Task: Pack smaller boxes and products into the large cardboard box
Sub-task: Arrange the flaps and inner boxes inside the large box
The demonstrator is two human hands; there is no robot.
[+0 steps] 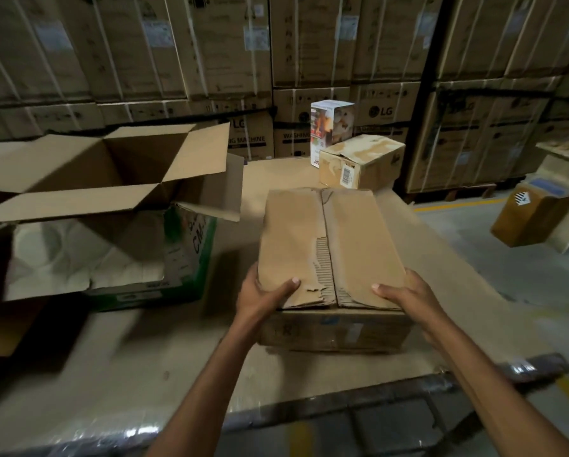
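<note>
Gripping the small cardboard box [331, 258] at its near corners, your left hand [260, 301] and right hand [415, 298] each curl round an edge, thumbs on top. Its long axis runs away from you. The large cardboard box [79, 199] sits open to the left, nearer your left hand.

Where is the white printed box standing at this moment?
In the head view, the white printed box stands upright at the far end of the table, right of centre, just behind the dented brown box.
</note>
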